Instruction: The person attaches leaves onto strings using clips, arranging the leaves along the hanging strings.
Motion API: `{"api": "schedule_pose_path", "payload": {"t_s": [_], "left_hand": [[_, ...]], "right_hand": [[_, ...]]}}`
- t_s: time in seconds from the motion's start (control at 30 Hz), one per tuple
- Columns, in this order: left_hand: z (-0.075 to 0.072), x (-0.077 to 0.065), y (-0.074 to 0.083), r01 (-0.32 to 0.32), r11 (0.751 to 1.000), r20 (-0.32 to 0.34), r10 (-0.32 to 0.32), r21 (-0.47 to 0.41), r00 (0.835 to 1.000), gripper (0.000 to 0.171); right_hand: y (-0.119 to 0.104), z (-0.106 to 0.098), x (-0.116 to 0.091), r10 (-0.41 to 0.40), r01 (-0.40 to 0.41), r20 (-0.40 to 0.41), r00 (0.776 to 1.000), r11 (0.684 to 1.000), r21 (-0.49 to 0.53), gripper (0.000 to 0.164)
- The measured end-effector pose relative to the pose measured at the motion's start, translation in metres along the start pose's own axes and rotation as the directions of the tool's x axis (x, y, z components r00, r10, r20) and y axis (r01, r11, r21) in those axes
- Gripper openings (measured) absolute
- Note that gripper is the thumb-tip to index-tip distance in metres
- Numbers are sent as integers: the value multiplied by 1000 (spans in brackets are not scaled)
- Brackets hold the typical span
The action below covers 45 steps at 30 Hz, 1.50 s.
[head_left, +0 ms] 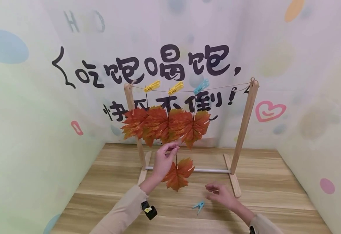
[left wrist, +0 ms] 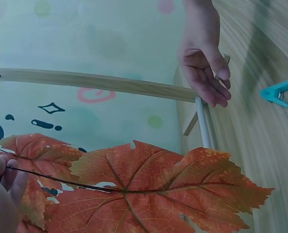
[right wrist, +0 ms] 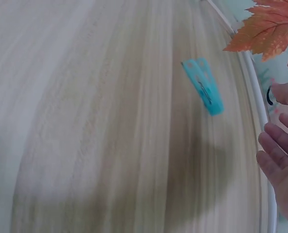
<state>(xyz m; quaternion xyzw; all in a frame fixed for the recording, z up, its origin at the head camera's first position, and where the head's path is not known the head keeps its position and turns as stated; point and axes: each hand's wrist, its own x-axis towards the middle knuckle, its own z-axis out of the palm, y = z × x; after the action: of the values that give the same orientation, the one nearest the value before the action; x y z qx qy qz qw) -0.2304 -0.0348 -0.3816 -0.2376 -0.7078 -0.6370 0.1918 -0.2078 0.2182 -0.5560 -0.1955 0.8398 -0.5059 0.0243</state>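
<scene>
My left hand (head_left: 162,161) pinches the thin dark stem of an orange-red maple leaf (head_left: 178,177) between thumb and fingers, and the leaf hangs below them. In the left wrist view the leaf (left wrist: 153,189) spreads large across the bottom. Over the table on the right hovers my right hand (head_left: 221,196), fingers relaxed and holding nothing. A blue clothespin (head_left: 199,206) lies on the table to the left of that hand. The right wrist view shows the clothespin (right wrist: 204,87) on the wood, apart from the loosely bent fingers (right wrist: 277,145).
A wooden frame (head_left: 245,126) carries a string (head_left: 223,87). Three maple leaves (head_left: 192,128) hang there from two yellow clothespins (head_left: 176,87) and one blue clothespin (head_left: 201,86). A white rod (head_left: 212,170) joins the frame's feet. Behind stands a printed wall (head_left: 305,65).
</scene>
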Motion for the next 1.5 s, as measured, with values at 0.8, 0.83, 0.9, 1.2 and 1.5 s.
{"api": "schedule_pose_path", "payload": {"t_s": [0.8, 0.83, 0.9, 1.2, 1.5], "left_hand": [[-3, -7, -9, 12, 999, 25, -13, 33, 1000, 15], [-3, -7, -9, 9, 999, 25, -10, 38, 1000, 15], [-3, -8, -10, 5, 999, 27, -6, 44, 1000, 15], [0, -15, -17, 26, 999, 67, -28, 34, 997, 14], [3, -18, -19, -12, 999, 86, 8, 43, 996, 14]], "right_hand": [[5, 42, 4, -171, 261, 295, 940, 918, -300, 38], [5, 43, 4, -185, 279, 297, 937, 906, -317, 37], [5, 44, 4, -193, 291, 295, 936, 895, -338, 34], [4, 44, 5, -141, 230, 264, 954, 910, -345, 23], [-1, 34, 9, -161, 198, 163, 973, 949, -245, 22]]}}
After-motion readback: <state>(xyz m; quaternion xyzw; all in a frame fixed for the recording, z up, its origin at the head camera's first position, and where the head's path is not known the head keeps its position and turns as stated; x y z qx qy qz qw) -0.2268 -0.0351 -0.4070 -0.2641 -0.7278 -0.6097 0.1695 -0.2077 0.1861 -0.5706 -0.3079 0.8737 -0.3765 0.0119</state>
